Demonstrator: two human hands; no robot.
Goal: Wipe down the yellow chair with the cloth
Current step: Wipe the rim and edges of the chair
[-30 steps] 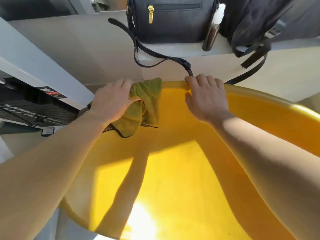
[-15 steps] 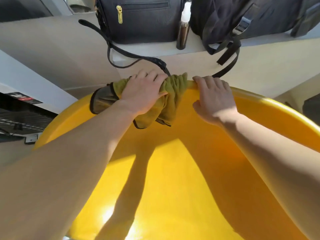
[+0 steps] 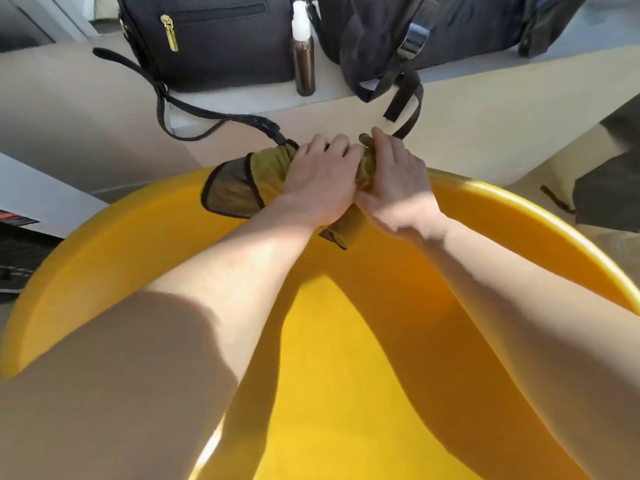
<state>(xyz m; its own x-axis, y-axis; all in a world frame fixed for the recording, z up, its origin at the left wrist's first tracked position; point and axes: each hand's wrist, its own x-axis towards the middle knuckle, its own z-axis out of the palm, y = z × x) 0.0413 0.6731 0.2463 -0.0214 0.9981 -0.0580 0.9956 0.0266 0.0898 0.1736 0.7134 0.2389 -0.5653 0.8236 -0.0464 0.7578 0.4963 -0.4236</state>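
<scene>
The yellow chair (image 3: 145, 244) fills the lower view, its curved top rim running across the middle. An olive-green cloth (image 3: 239, 187) with a dark hem is draped over the rim's far middle. My left hand (image 3: 320, 181) presses down on the cloth and grips it against the rim. My right hand (image 3: 398, 180) sits right beside the left, touching it, fingers curled over the rim and over the cloth's right end. Most of the cloth is hidden under both hands.
Behind the chair runs a pale ledge (image 3: 485, 109) holding a black handbag (image 3: 207, 39), a dark spray bottle (image 3: 303, 53) and a black backpack (image 3: 433, 26). Bag straps (image 3: 221, 114) hang down close to the chair rim. A dark grille (image 3: 17, 247) lies at left.
My left hand has slid the cloth to the right along the rim until it meets my right hand, which now rests on the cloth's end. The view has shifted too.
</scene>
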